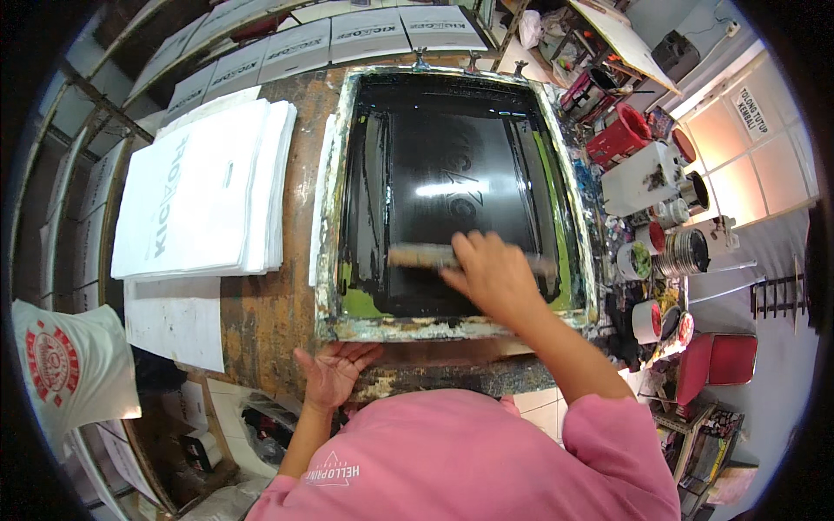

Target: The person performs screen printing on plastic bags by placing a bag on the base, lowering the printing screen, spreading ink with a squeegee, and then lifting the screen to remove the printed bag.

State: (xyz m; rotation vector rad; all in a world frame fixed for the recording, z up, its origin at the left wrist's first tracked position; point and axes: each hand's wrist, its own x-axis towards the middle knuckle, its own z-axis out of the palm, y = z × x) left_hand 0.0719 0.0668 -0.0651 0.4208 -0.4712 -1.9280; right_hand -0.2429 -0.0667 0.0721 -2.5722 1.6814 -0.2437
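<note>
A screen printing frame [327, 252] lies on the worktable, its mesh coated with wet black ink [426, 143] and green showing along the lower and right edges. My right hand [493, 273] is closed over the handle of a squeegee [421, 255], which lies crosswise on the inked mesh near the frame's close end. My left hand [339, 372] is palm up at the table's near edge, just below the frame's lower left corner. Its fingers are stretched out and hold nothing; the fingertips come close to the frame's underside.
Left of the frame rests a stack of printed white bags [195, 195]. More printed white bags [295, 43] fill racks at the back. Hinge clamps [420, 59] sit at the frame's far edge. Ink tubs and a red bucket [619, 135] crowd the right side, with a red chair [717, 360] beyond.
</note>
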